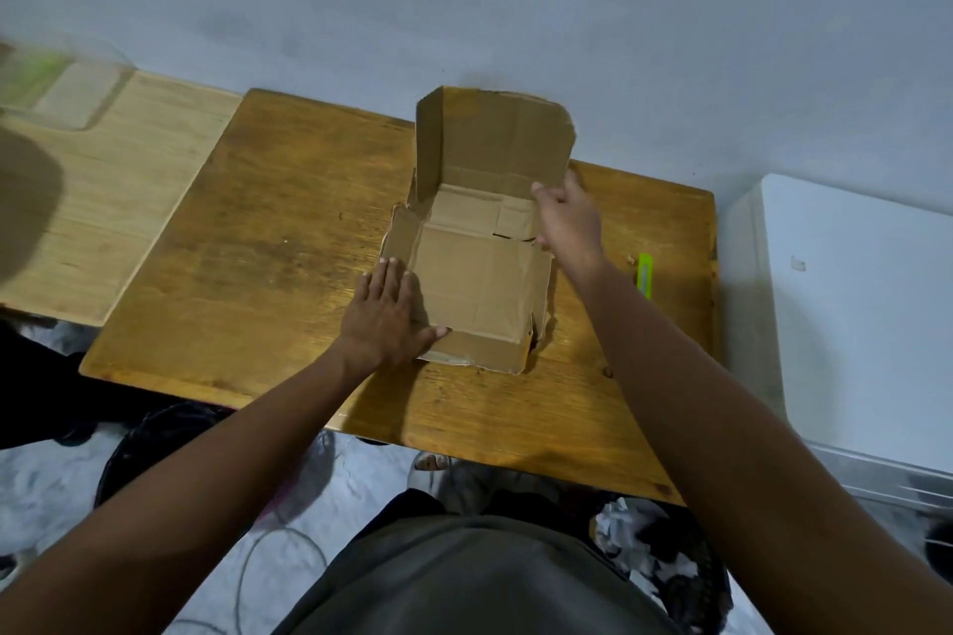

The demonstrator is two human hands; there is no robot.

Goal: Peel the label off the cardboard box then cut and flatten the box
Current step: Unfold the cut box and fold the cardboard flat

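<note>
While left hand [388,312] is pressing flat-fingered on the cardboard box [479,273] to pin it, right hand [570,222] is grasping its right wall for flattening.

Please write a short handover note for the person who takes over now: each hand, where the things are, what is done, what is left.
Left hand: flat, pressing the box's left flap onto the table.
Right hand: at the right wall of the box, by the upright lid; grip unclear.
Cutter: on the table, right of the box.
Done: box opened, sides partly down. No label shows.
Left: flatten lid and remaining walls.
</note>
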